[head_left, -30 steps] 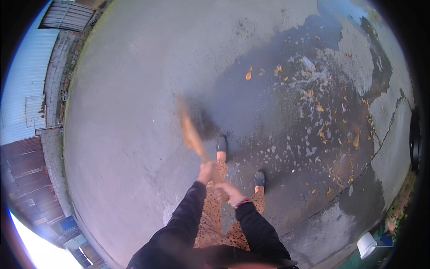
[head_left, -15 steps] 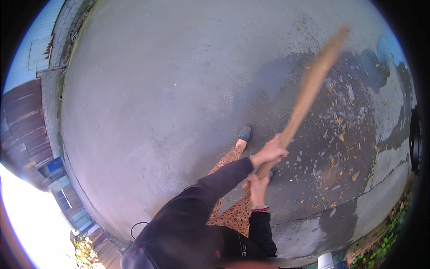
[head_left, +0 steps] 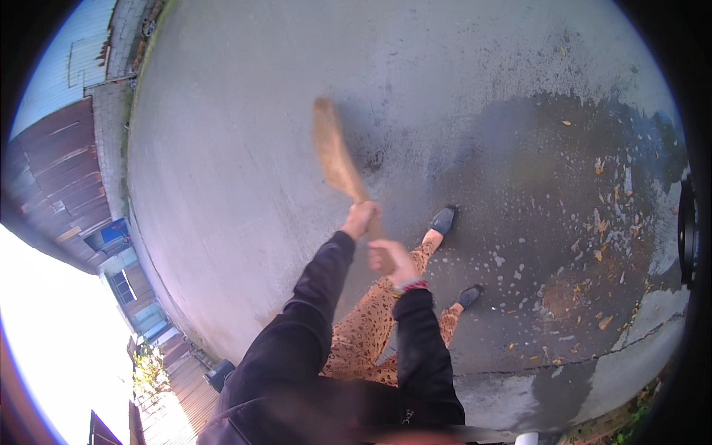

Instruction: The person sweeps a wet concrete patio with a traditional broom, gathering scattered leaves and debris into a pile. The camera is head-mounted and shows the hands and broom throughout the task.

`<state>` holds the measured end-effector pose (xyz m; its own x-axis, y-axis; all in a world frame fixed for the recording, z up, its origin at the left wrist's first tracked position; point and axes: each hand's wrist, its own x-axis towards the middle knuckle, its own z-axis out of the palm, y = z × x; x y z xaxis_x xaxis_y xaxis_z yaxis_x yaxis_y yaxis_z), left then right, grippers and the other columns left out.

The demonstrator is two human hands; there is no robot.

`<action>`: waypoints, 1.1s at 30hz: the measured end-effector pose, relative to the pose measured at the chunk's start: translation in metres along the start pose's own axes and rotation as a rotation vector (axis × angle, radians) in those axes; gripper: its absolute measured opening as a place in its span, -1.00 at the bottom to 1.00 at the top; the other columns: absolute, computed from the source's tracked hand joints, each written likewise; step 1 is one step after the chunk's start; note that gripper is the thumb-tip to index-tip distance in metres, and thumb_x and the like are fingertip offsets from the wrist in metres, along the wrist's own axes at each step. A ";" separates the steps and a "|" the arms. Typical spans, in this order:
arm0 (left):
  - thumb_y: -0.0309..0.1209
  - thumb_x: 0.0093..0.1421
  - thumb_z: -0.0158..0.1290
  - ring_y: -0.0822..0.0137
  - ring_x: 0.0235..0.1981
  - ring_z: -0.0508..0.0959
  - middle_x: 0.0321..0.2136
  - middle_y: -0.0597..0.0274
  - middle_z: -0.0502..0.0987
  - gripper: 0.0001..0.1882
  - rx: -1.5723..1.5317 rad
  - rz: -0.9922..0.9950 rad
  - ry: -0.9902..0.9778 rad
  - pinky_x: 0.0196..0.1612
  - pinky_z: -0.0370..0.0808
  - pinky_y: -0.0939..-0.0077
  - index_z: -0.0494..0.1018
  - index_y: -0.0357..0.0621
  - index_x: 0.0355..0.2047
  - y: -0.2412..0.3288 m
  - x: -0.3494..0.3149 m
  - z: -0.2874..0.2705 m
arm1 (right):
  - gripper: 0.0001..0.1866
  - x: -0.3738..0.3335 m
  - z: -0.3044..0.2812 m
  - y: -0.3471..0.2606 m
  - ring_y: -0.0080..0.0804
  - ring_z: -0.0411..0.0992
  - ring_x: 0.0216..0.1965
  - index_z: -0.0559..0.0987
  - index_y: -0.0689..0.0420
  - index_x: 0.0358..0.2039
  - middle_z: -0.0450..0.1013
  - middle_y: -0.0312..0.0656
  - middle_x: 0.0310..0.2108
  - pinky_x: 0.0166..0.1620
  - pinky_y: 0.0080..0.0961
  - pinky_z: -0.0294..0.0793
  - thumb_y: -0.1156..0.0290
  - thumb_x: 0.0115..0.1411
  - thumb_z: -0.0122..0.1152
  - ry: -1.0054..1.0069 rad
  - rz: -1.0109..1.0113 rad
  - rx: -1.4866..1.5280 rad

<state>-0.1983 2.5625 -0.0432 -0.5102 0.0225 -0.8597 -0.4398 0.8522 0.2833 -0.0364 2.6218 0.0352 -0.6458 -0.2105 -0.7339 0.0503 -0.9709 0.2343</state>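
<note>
A tan straw broom [head_left: 335,152], blurred by motion, extends ahead of me with its wide head up and slightly to the left. Around its handle, just below the head, my left hand [head_left: 359,220] is closed. My right hand [head_left: 393,261] grips the handle lower down, near my body, with a red band at its wrist. The broom head is over grey concrete [head_left: 245,163]; whether it touches the ground I cannot tell.
Fallen leaves [head_left: 599,233] and pale flecks are scattered over a dark wet patch [head_left: 512,193] on the right. My dark shoes [head_left: 443,219] stand at its edge. A rusty metal wall [head_left: 55,174] lines the far left, and a dark round object [head_left: 687,233] is at the right rim.
The broom has swung from the right, over the leaves, to the left over the plain concrete. Both hands have moved left with it and keep their grip.
</note>
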 end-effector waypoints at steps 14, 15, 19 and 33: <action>-0.39 -0.11 0.19 0.30 -0.66 0.48 -0.53 0.13 0.46 -0.35 0.102 0.323 -1.103 -0.63 0.43 0.43 0.22 -0.40 -0.02 0.180 -0.143 0.213 | -0.49 -0.108 0.028 -0.071 -0.55 0.39 -0.54 0.19 0.29 0.10 0.37 -0.20 -0.34 -0.49 -0.59 0.45 0.57 0.12 0.02 0.607 -0.992 -0.128; -0.41 -0.10 0.15 0.28 -0.63 0.49 -0.52 0.10 0.46 -0.33 0.208 0.457 -0.894 -0.57 0.45 0.42 0.19 -0.40 0.03 0.180 -0.148 0.193 | -0.53 -0.105 0.032 -0.059 -0.52 0.40 -0.53 0.21 0.30 0.06 0.38 -0.22 -0.36 -0.48 -0.56 0.45 0.60 0.11 0.01 0.554 -1.055 -0.185; -0.52 -0.10 0.09 0.28 -0.58 0.50 -0.50 0.07 0.42 -0.47 0.311 0.414 -0.298 -0.60 0.48 0.41 0.17 -0.34 -0.08 0.172 -0.146 0.118 | -0.71 -0.109 0.026 -0.042 -0.50 0.37 -0.62 0.31 0.18 -0.15 0.34 -0.28 -0.58 -0.53 -0.54 0.42 0.53 0.11 0.10 -0.126 -0.261 0.101; -0.42 -0.08 0.14 0.16 -0.50 0.57 -0.47 -0.09 0.51 -0.57 0.630 0.464 -0.351 -0.43 0.53 0.31 0.26 -0.44 -0.26 0.163 -0.175 0.459 | -0.76 -0.278 -0.197 -0.206 -0.70 0.17 -0.69 0.40 0.29 -0.16 0.17 -0.48 -0.65 -0.66 -0.78 0.14 0.44 0.20 0.03 -0.264 -0.440 0.892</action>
<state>0.1588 2.9375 -0.0415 -0.2327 0.5126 -0.8265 0.3027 0.8458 0.4394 0.2830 2.8578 0.0650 -0.6224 0.2801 -0.7309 -0.7459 -0.4950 0.4456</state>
